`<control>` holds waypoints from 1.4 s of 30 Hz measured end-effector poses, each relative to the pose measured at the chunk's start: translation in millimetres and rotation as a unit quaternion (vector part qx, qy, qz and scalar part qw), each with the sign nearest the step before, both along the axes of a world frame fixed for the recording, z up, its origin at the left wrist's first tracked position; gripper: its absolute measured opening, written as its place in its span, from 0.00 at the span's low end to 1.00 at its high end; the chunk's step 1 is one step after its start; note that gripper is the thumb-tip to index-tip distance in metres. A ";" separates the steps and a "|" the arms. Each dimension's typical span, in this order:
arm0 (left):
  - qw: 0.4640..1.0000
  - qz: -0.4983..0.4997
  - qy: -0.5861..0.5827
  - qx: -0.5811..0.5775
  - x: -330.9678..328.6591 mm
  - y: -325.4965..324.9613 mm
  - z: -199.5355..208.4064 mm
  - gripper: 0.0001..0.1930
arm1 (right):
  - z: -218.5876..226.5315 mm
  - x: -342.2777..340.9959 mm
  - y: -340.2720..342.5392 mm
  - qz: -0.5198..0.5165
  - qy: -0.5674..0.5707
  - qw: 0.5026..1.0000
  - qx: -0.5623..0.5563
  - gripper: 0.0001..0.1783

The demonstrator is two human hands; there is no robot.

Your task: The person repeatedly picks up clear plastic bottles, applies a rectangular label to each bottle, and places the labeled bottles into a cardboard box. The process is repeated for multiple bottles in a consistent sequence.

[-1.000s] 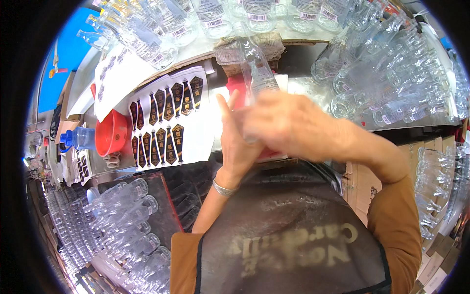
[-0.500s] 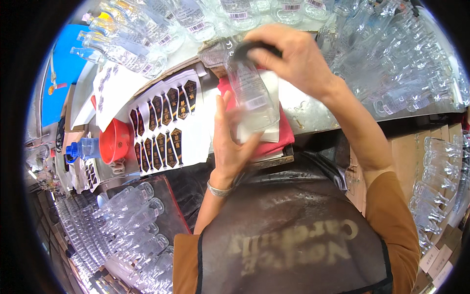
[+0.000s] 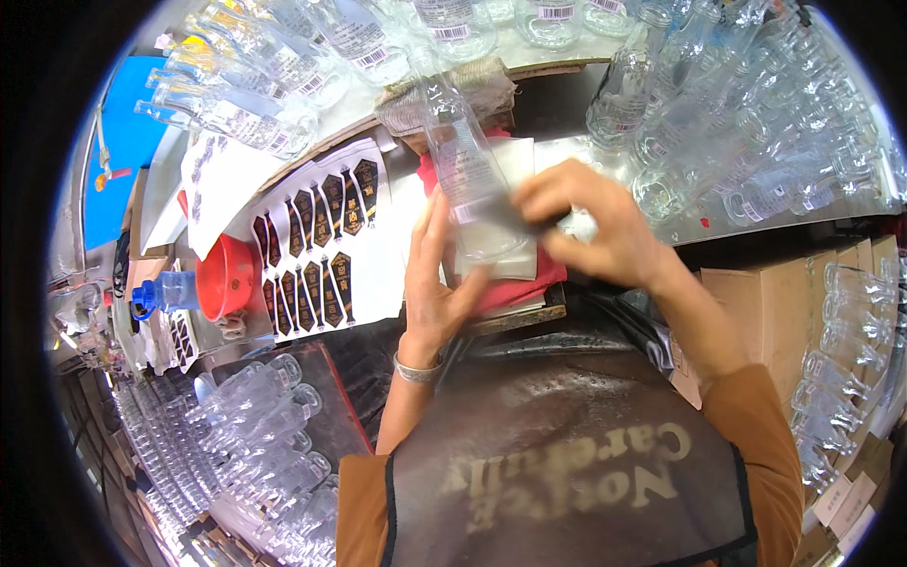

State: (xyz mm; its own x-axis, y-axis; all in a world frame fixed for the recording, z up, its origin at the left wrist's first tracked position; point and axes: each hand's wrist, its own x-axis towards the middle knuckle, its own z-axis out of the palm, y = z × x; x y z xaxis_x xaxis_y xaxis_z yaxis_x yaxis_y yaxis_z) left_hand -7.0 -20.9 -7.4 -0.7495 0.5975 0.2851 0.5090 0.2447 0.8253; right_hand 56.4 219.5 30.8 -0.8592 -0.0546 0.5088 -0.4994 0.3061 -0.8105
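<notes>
A clear glass bottle (image 3: 468, 180) lies tilted in front of me, its neck on a cloth-wrapped rest (image 3: 487, 90) and its base towards me. Printed text and a barcode label show through the glass. My left hand (image 3: 433, 274) cups the lower left side of the bottle, fingers along it and thumb by the base. My right hand (image 3: 595, 222), smeared by motion, is closed on a dark piece (image 3: 531, 215) at the bottle's lower right side; its exact kind is blurred. Beneath the bottle are a white pad and a red cloth (image 3: 553, 269).
A white sheet of dark tie-shaped stickers (image 3: 378, 274) lies to the left, beside a red bowl (image 3: 225, 276) and a blue-capped bottle (image 3: 170, 291). Many glass bottles (image 3: 746, 142) crowd the back and right. More bottles (image 3: 274, 416) stand low on the left; cardboard (image 3: 770, 302) leans on the right.
My right hand has moved with the dark piece from the bottle's neck down to its lower right side. The bottle has shifted slightly left, and my left hand stays beside it.
</notes>
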 end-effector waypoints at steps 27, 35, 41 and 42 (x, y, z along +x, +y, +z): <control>0.940 0.104 -0.280 0.162 -34.5 65.4 40.1 0.24 | 79.4 -77.4 1.3 -0.256 -0.010 0.963 0.082 0.35; 0.975 -0.106 -0.113 0.161 7.1 50.5 63.7 0.40 | 109.8 81.6 1.6 -0.217 0.024 0.975 0.049 0.14; 0.973 -0.203 -0.097 0.060 22.5 120.4 72.3 0.38 | 115.0 270.3 45.2 -0.488 -0.048 0.866 0.094 0.14; 0.970 -0.217 -0.100 0.050 17.9 130.6 65.8 0.38 | 114.5 298.6 49.6 -0.538 -0.046 0.830 0.141 0.13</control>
State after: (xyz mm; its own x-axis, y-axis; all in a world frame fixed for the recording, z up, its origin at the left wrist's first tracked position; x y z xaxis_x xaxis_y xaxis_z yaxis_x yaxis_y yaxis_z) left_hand 11.0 109.8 58.4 -0.4803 0.8457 0.2327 0.3729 -0.0432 0.9269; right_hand 355.0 269.0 145.2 -0.5226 0.6628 0.5364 0.2456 0.7194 -0.6497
